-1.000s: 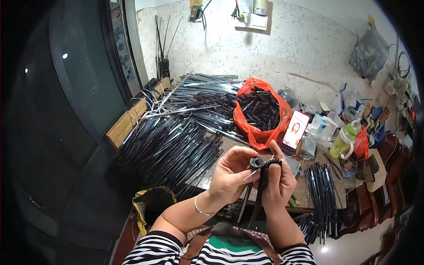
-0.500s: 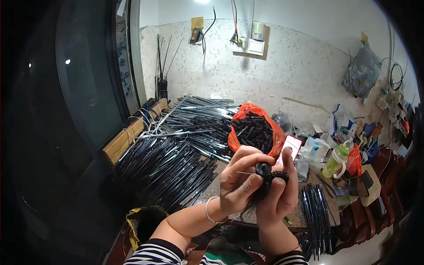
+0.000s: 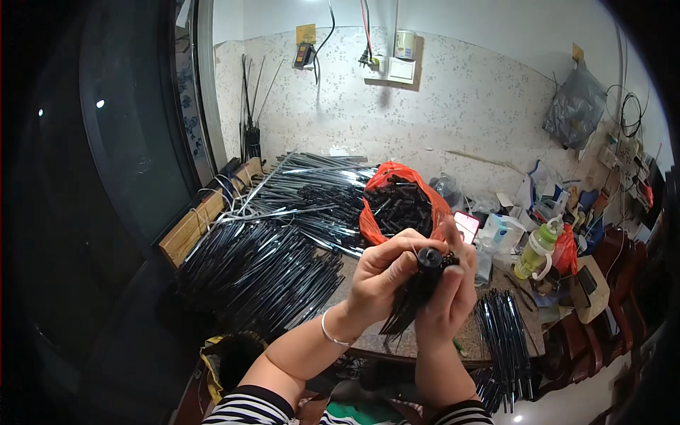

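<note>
Hands [image 3: 418, 283] around upright black rod bundle [image 3: 414, 297]

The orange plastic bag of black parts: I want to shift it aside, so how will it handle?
The orange bag looks thin and crumpled, so probably floppy. It is heaped and open-topped, so the black parts may spill if tipped.

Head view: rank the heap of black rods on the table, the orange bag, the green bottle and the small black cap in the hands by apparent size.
1. Heap of black rods, by far the widest.
2. Orange bag.
3. Green bottle.
4. Small black cap, smallest even though it sits closest to the camera, pinched between the left hand and right hand.
</note>
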